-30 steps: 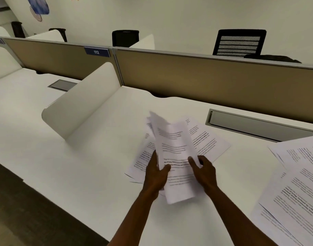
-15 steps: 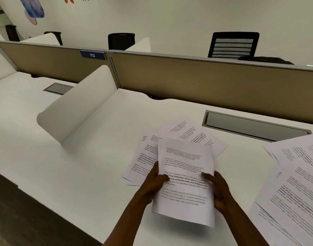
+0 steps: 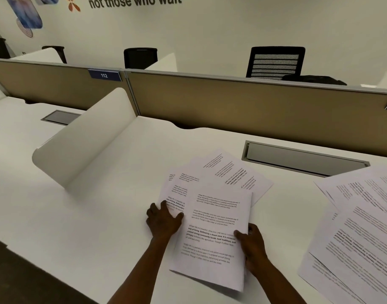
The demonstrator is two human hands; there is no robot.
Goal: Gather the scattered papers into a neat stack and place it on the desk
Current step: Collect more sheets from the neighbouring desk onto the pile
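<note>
A bundle of printed white sheets [image 3: 212, 235] is gripped at its right edge by my right hand [image 3: 251, 244], thumb on top, its lower end lifted off the white desk [image 3: 89, 216]. My left hand [image 3: 162, 220] lies with fingers spread on the near corner of several fanned sheets [image 3: 227, 174] that rest on the desk beyond the bundle. A second spread of loose printed sheets [image 3: 359, 227] covers the desk at the far right, apart from both hands.
A white curved divider [image 3: 82, 141] stands on the desk to the left. A grey cable flap [image 3: 302, 156] sits behind the papers, a tan partition [image 3: 254, 106] runs along the back, and black chairs [image 3: 276, 61] stand beyond. The desk's front edge runs diagonally at lower left.
My left hand has let go of the bundle and moved left onto the fanned sheets. The bundle, held upright a second ago, now lies lower and flatter in my right hand alone.
</note>
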